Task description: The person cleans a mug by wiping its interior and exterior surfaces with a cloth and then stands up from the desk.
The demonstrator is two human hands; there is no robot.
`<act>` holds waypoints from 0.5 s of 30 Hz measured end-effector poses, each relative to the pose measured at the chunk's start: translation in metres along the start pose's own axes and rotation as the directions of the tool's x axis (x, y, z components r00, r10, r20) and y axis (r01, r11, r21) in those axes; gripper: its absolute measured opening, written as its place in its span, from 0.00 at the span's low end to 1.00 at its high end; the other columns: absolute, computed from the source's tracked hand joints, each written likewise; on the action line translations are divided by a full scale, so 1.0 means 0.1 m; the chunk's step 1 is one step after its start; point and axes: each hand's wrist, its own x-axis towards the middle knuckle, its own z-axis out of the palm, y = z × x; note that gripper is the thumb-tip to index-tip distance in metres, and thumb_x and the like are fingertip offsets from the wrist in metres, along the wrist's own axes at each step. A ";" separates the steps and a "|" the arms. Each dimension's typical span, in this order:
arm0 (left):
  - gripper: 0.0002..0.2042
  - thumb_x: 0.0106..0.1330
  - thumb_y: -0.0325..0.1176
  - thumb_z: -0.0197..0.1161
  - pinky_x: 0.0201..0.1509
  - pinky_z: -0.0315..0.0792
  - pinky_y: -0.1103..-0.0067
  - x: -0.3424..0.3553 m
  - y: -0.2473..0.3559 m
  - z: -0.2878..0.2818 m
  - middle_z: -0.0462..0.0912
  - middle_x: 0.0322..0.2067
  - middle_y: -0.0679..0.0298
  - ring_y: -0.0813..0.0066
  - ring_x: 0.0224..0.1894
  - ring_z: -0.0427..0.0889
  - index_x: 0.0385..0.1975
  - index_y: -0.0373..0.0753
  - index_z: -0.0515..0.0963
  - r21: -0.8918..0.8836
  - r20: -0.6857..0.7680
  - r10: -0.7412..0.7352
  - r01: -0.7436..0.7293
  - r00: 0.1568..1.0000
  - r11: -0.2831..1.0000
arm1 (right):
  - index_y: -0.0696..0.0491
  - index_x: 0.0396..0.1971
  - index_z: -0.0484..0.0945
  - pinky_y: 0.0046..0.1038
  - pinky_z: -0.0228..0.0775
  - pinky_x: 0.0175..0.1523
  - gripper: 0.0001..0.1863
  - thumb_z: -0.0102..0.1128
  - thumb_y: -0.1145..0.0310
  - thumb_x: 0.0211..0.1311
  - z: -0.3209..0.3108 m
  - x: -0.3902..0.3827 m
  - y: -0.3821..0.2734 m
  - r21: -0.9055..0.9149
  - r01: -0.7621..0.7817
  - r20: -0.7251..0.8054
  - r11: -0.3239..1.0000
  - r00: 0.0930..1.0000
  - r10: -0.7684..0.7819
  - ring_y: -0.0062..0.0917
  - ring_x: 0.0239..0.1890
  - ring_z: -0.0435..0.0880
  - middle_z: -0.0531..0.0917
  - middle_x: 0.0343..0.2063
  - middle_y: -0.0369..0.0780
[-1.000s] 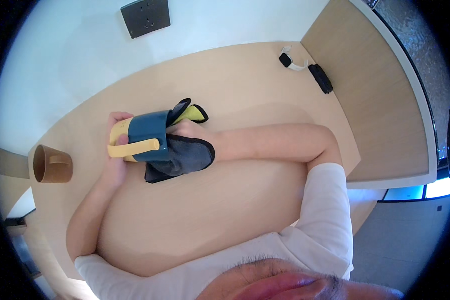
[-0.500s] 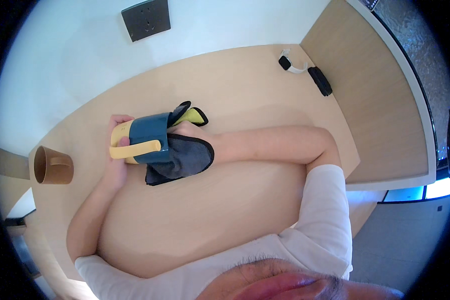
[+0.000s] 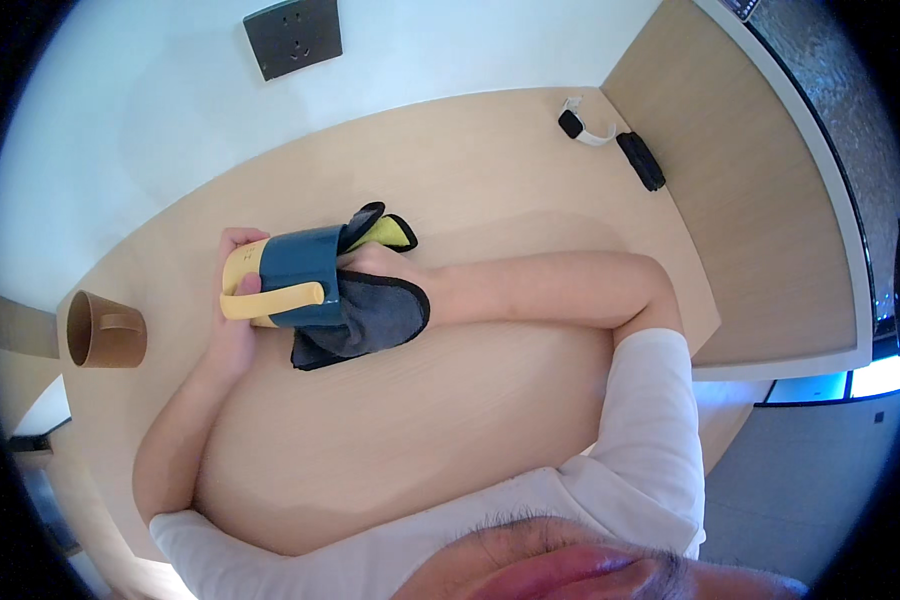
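Observation:
A blue and yellow mug (image 3: 302, 262) lies tilted sideways above the table, its yellow handle toward me and its mouth facing right. My left hand (image 3: 232, 330) is closed around its yellow base end, thumb near the handle. At the mouth, my right hand (image 3: 380, 262) pushes a grey cloth (image 3: 370, 318) with black edging and a yellow-green underside into the mug. The fingers of that hand are hidden by the cloth and the mug's rim. Part of the cloth hangs out below the mug, and a folded corner sticks up behind.
A brown mug (image 3: 108, 332) lies on the table (image 3: 450, 420) at the far left. Near the back right corner are a watch with a white strap (image 3: 582, 128) and a small black case (image 3: 641, 162). A wooden side panel (image 3: 760, 180) borders the right, and a wall with a dark socket plate (image 3: 294, 40) the back.
Almost nothing differs. The mug has shifted very slightly to the right, with both hands keeping their places on it and the cloth.

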 end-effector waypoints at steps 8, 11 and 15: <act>0.27 0.65 0.57 0.52 0.49 0.67 0.83 0.01 -0.01 -0.01 0.71 0.41 0.65 0.80 0.45 0.71 0.49 0.39 0.62 0.008 0.018 0.029 -0.029 0.999 1.000 | 0.57 0.31 0.78 0.30 0.74 0.40 0.11 0.63 0.67 0.52 -0.01 0.01 -0.02 -0.001 0.055 -0.032 0.998 0.998 -0.055 0.36 0.32 0.82 0.82 0.30 0.46; 0.27 0.65 0.58 0.53 0.49 0.67 0.83 0.00 -0.01 -0.01 0.71 0.41 0.65 0.80 0.45 0.71 0.49 0.39 0.62 0.007 0.017 0.025 -0.025 1.000 1.000 | 0.57 0.31 0.78 0.30 0.74 0.40 0.10 0.64 0.67 0.52 -0.01 0.01 0.02 -0.089 0.044 -0.009 0.995 0.999 -0.045 0.36 0.33 0.82 0.82 0.30 0.46; 0.28 0.65 0.58 0.53 0.49 0.67 0.82 -0.01 -0.02 -0.02 0.71 0.41 0.64 0.79 0.46 0.71 0.49 0.39 0.61 -0.007 0.014 0.001 -0.001 1.000 1.000 | 0.58 0.32 0.77 0.29 0.74 0.41 0.09 0.63 0.70 0.53 -0.04 0.02 -0.06 -0.143 0.076 0.046 0.987 0.996 -0.070 0.35 0.35 0.81 0.82 0.31 0.46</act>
